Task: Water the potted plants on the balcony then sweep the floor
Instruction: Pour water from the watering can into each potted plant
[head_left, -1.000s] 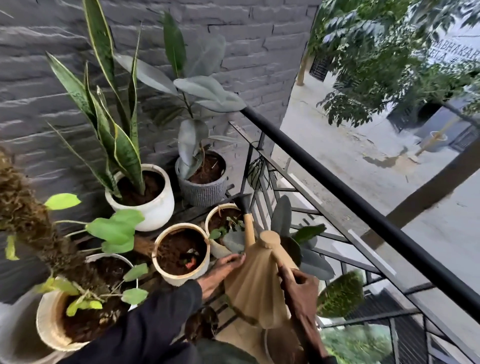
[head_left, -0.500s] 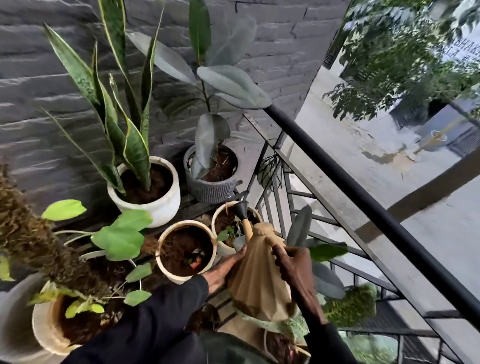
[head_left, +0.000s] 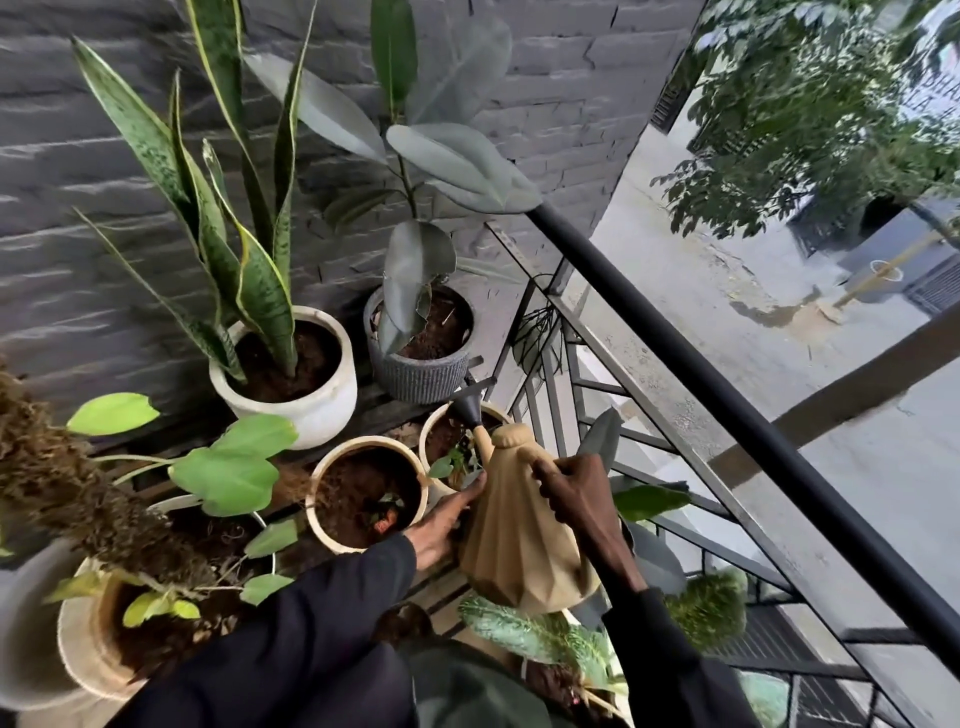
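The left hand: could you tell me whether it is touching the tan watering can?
Touching. The head view shows the left hand lying with straight fingers against the side of the tan watering can, no gap visible.

**Shelf and its load**

Dark slatted shelf (head_left: 389, 413) set against a grey brick wall (head_left: 545, 104). Back row: white pot (head_left: 311, 415) with a snake plant on the left. Grey ribbed pot (head_left: 421, 382) with a broad-leaved plant stands just beside it on the right, not touching. Front row: cream pot (head_left: 314, 519) holding soil and a small seedling. Second cream pot (head_left: 425, 441) is close on its right; contact between rims cannot be told. Front left: beige pot (head_left: 78, 649) with a mossy pole and light green leaves. Whether the back row sits on a higher tier: cannot tell.
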